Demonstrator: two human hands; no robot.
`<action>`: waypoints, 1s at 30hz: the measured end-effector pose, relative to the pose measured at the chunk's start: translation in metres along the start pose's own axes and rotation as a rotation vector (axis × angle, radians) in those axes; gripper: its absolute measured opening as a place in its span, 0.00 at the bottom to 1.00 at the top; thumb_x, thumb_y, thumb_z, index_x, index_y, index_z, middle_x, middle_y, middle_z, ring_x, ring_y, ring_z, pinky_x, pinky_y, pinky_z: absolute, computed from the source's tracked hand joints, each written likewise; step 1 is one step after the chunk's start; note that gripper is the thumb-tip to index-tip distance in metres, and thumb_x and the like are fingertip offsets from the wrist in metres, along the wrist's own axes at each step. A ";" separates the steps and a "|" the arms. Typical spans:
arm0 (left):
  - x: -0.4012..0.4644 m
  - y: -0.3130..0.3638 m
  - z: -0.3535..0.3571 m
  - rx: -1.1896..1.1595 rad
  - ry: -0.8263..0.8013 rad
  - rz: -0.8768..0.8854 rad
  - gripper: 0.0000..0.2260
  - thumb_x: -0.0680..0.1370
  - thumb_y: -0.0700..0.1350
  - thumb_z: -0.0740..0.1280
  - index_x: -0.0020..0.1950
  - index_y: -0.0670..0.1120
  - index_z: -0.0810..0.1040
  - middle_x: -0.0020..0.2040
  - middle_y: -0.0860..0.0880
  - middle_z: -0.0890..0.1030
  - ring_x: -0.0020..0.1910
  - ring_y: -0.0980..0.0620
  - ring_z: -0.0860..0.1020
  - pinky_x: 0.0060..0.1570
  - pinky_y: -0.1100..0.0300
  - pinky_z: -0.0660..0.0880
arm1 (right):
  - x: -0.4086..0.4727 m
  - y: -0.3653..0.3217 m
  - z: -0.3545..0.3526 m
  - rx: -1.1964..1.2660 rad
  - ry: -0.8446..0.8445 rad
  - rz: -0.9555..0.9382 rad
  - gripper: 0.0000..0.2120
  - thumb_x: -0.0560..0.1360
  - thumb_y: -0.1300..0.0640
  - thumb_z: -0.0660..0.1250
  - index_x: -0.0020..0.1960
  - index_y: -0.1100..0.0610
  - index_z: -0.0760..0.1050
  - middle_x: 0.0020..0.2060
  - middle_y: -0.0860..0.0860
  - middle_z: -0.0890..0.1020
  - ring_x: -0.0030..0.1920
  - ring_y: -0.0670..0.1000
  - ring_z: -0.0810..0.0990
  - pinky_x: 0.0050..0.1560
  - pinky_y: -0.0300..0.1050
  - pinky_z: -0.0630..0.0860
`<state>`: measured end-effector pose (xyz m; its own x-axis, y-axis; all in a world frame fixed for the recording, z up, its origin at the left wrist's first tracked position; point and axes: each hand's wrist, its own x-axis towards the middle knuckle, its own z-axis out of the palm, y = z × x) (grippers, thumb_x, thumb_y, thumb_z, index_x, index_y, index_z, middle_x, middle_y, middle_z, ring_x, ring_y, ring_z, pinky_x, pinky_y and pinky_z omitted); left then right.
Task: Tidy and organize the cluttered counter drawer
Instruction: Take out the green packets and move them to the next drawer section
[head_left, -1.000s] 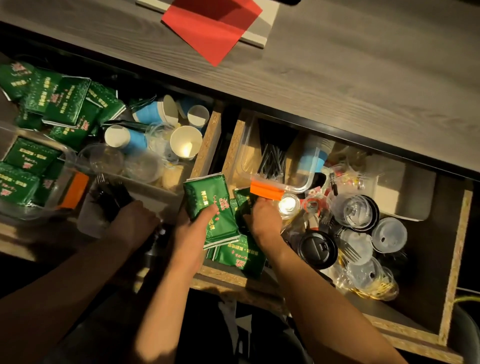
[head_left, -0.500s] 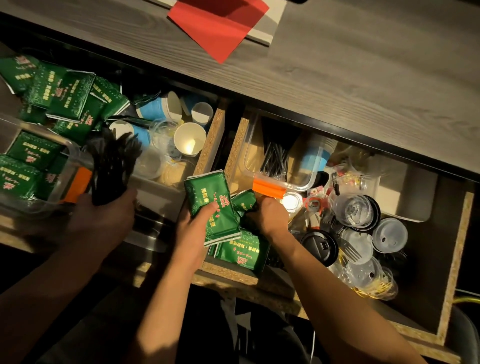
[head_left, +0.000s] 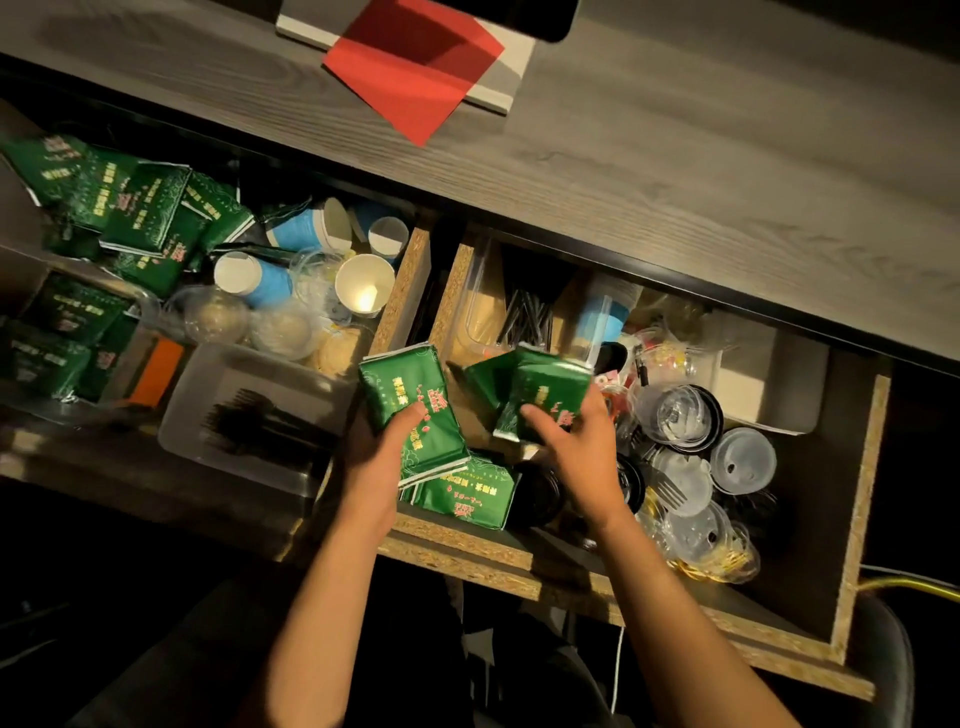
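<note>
Green tissue packets fill both hands over the right-hand drawer (head_left: 857, 509). The left hand (head_left: 379, 457) grips a small stack of green packets (head_left: 410, 415), thumb laid across the printed top face and fingers curled beneath. The right hand (head_left: 576, 441) holds another green packet (head_left: 545, 389), tilted up on edge, with the thumb pressed on its front and the fingers wrapped behind. Both are lifted just above the front left corner of that drawer, where one more loose packet (head_left: 467, 493) lies flat against the chipboard front wall.

Right of the hands, the drawer holds a jumble of clear plastic cup lids (head_left: 743, 460), a black lid (head_left: 540, 493), a clear fork (head_left: 670, 491) and some yellow rubber bands (head_left: 722, 564). Behind the hands, a clear container (head_left: 483, 306) holds black straws (head_left: 527, 312).

A chipboard divider (head_left: 402, 291) separates this from the left drawer, where a frosted plastic tub (head_left: 202, 410) containing black plastic forks (head_left: 249, 421) sits near the front. Behind it lie blue paper cups (head_left: 270, 283), a white paper cup (head_left: 363, 283) standing upright, and clear domed lids (head_left: 213, 314). More green packets (head_left: 140, 213) are heaped at the far left.

On the grey wood-grain countertop (head_left: 675, 130) above, a red paper sheet (head_left: 415, 67) rests across a white board (head_left: 498, 83).
</note>
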<state>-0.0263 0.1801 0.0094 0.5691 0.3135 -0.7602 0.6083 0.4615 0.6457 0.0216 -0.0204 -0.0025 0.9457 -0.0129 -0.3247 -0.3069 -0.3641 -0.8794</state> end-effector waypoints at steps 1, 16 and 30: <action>-0.003 0.001 0.004 0.010 -0.015 0.011 0.40 0.57 0.71 0.77 0.67 0.60 0.76 0.64 0.53 0.80 0.65 0.48 0.76 0.68 0.41 0.69 | -0.004 -0.007 -0.006 0.178 0.051 0.059 0.14 0.74 0.55 0.73 0.59 0.50 0.78 0.54 0.50 0.83 0.57 0.52 0.81 0.60 0.53 0.77; -0.046 0.010 0.084 0.251 -0.194 -0.034 0.36 0.79 0.67 0.57 0.81 0.56 0.46 0.81 0.50 0.53 0.79 0.45 0.55 0.74 0.42 0.56 | -0.048 -0.073 -0.048 0.715 0.043 0.352 0.15 0.78 0.59 0.68 0.64 0.62 0.77 0.56 0.58 0.84 0.57 0.59 0.83 0.58 0.53 0.79; -0.076 0.015 0.091 0.247 -0.231 -0.017 0.55 0.58 0.78 0.69 0.80 0.59 0.53 0.80 0.52 0.60 0.77 0.48 0.60 0.75 0.42 0.57 | -0.053 -0.076 -0.065 0.305 -0.049 0.242 0.08 0.79 0.58 0.67 0.57 0.50 0.78 0.51 0.47 0.86 0.54 0.47 0.84 0.54 0.43 0.78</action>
<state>-0.0098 0.0880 0.0833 0.6510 0.0983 -0.7527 0.7182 0.2410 0.6527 0.0012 -0.0526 0.1040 0.8384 -0.0168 -0.5449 -0.5448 -0.0620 -0.8363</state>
